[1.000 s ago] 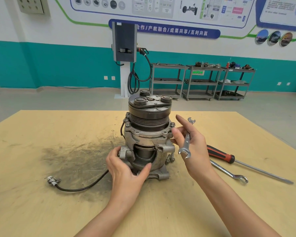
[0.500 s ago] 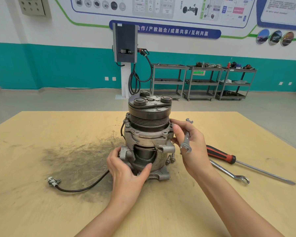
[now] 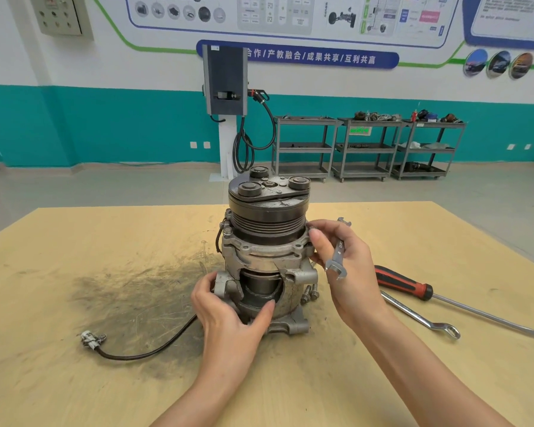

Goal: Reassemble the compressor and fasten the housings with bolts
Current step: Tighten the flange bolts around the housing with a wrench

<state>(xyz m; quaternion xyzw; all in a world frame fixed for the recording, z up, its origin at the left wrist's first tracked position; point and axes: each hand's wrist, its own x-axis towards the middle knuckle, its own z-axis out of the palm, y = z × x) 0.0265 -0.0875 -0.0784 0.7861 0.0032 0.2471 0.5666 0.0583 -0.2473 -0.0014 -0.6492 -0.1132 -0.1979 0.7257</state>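
Note:
The compressor [image 3: 267,248] stands upright mid-table, its black pulley and clutch plate on top and its grey cutaway housing below. My left hand [image 3: 232,312] grips the lower housing from the front, thumb at the cutaway opening. My right hand [image 3: 342,266] is at the upper right flange, where its fingertips pinch a bolt head [image 3: 311,229]. A small open-end wrench [image 3: 338,257] stays tucked in that same hand. Two loose bolts [image 3: 309,293] lean against the base on the right.
A red-handled screwdriver [image 3: 413,288] and a combination wrench [image 3: 420,317] lie right of the compressor. The compressor's black cable ends in a connector [image 3: 90,339] at the left. Dark grime stains the yellow table [image 3: 74,380]. Shelving carts [image 3: 367,149] stand far behind.
My right hand moved left from beside the compressor onto the upper flange, fingers closing on the bolt there, wrench still in hand. My left hand and the compressor stayed put.

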